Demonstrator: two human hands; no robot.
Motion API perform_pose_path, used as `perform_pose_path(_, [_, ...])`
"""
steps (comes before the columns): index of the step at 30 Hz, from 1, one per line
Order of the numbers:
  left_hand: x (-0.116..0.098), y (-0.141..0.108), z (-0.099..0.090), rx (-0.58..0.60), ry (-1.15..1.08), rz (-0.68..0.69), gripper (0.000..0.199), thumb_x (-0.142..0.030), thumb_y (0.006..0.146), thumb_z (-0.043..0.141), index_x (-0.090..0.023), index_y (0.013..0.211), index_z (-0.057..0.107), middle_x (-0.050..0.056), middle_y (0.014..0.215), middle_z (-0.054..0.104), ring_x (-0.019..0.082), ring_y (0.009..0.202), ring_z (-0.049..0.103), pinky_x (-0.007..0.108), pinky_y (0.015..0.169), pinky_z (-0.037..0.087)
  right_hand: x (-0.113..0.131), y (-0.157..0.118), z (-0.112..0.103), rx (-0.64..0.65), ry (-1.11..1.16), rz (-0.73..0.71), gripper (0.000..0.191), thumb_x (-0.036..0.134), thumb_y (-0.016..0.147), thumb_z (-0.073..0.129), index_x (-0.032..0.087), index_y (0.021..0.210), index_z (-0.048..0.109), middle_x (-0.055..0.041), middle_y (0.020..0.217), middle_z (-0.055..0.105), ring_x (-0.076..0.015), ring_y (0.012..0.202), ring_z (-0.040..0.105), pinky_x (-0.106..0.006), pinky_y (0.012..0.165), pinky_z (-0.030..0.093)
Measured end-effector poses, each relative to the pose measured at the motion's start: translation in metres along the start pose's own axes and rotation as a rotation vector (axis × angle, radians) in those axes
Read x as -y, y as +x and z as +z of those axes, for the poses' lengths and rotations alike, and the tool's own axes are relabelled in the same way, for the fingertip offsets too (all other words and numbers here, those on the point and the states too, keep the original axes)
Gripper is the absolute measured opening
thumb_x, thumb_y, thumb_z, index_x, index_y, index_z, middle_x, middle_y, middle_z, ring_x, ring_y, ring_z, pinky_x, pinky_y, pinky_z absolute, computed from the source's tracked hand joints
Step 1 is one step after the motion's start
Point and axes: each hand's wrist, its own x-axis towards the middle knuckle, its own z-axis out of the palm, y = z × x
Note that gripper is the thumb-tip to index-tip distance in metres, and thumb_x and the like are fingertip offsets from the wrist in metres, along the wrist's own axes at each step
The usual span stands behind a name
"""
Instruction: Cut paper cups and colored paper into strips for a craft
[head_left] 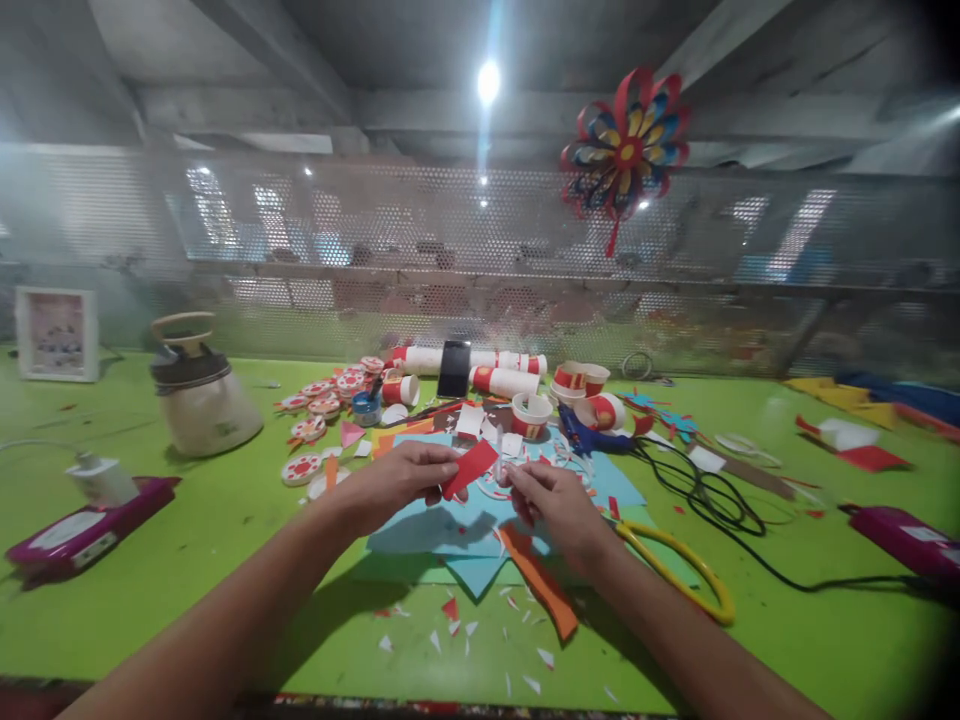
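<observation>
Between the thumb and fingers of my left hand (pixel 416 478) is a small red piece of paper (pixel 472 468), held tilted above the light blue sheets (pixel 427 525). My right hand (pixel 551 500) is closed in a pinch just to the right of it. A small pale bit shows at those fingertips, too blurred to name. An orange paper strip (pixel 541 585) lies below my right hand. Beside my right wrist rest scissors with a large yellow handle (pixel 686 560); their blades are hidden. White and red paper scraps (pixel 454 615) are scattered nearer to me.
Paper cups (pixel 531 412) and a dark phone (pixel 454 368) stand at the back. Decorated round pieces (pixel 302 468) lie left. A blue glue gun (pixel 592 435) with a black cord (pixel 720 500) is at right. A jug (pixel 204 400) and purple power strip (pixel 94 530) occupy the left.
</observation>
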Motion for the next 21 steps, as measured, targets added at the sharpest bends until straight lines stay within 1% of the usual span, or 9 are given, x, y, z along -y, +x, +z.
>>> perform_pose_path(4, [-0.008, 0.005, 0.010, 0.178, -0.089, 0.032, 0.023, -0.034, 0.083, 0.056, -0.015, 0.081, 0.069, 0.005, 0.074, 0.066, 0.011, 0.058, 0.042, 0.025, 0.055, 0.030, 0.004, -0.001, -0.002, 0.019, 0.190, -0.002, 0.037, 0.044, 0.094, 0.047, 0.014, 0.075, 0.058, 0.0054, 0.061, 0.055, -0.0078, 0.050, 0.053, -0.022, 0.049, 0.045])
perform_pose_path(7, [-0.006, 0.009, 0.014, 0.235, -0.150, 0.016, 0.020, -0.031, 0.083, 0.057, -0.015, 0.088, 0.069, 0.006, 0.078, 0.070, 0.011, 0.057, 0.044, 0.024, 0.056, 0.030, 0.003, -0.001, -0.004, 0.032, 0.259, 0.003, 0.030, 0.038, 0.092, 0.054, 0.014, 0.075, 0.058, 0.0060, 0.061, 0.056, -0.0075, 0.049, 0.053, -0.022, 0.049, 0.045])
perform_pose_path(10, [-0.001, 0.010, 0.018, 0.229, -0.226, -0.015, 0.021, -0.032, 0.084, 0.058, -0.015, 0.090, 0.069, 0.007, 0.079, 0.071, 0.010, 0.057, 0.047, 0.023, 0.056, 0.031, 0.003, 0.000, -0.006, 0.032, 0.288, 0.020, 0.024, 0.031, 0.090, 0.058, 0.013, 0.074, 0.059, 0.0071, 0.060, 0.056, -0.0062, 0.046, 0.051, -0.020, 0.047, 0.044])
perform_pose_path(14, [0.005, 0.010, 0.021, 0.165, -0.420, -0.069, 0.041, -0.047, 0.090, 0.043, -0.012, 0.090, 0.065, 0.011, 0.073, 0.072, 0.013, 0.058, 0.055, 0.023, 0.055, 0.035, 0.004, 0.000, -0.007, 0.013, 0.316, 0.045, 0.025, 0.030, 0.090, 0.059, 0.013, 0.071, 0.058, 0.0077, 0.058, 0.055, -0.0055, 0.044, 0.050, -0.019, 0.044, 0.042])
perform_pose_path(16, [0.007, 0.011, 0.020, 0.124, -0.518, -0.115, 0.048, -0.054, 0.090, 0.038, -0.012, 0.089, 0.062, 0.012, 0.069, 0.071, 0.015, 0.056, 0.058, 0.023, 0.053, 0.035, 0.003, 0.000, -0.007, -0.004, 0.329, 0.059, 0.026, 0.030, 0.089, 0.060, 0.013, 0.070, 0.058, 0.0079, 0.057, 0.055, -0.0051, 0.043, 0.050, -0.018, 0.043, 0.040])
perform_pose_path(18, [0.009, 0.012, 0.019, 0.098, -0.574, -0.149, 0.049, -0.057, 0.088, 0.039, -0.012, 0.084, 0.060, 0.012, 0.066, 0.071, 0.015, 0.054, 0.060, 0.022, 0.050, 0.035, 0.003, -0.001, -0.008, -0.017, 0.340, 0.071, 0.026, 0.031, 0.088, 0.061, 0.013, 0.069, 0.057, 0.0080, 0.056, 0.056, -0.0048, 0.043, 0.049, -0.017, 0.042, 0.039])
perform_pose_path(21, [0.010, 0.011, 0.017, 0.097, -0.607, -0.158, 0.048, -0.057, 0.087, 0.041, -0.013, 0.079, 0.058, 0.013, 0.067, 0.071, 0.015, 0.055, 0.061, 0.022, 0.050, 0.036, 0.003, -0.001, -0.007, -0.020, 0.349, 0.084, 0.027, 0.032, 0.087, 0.062, 0.013, 0.069, 0.057, 0.0076, 0.055, 0.057, -0.0049, 0.042, 0.050, -0.017, 0.042, 0.039])
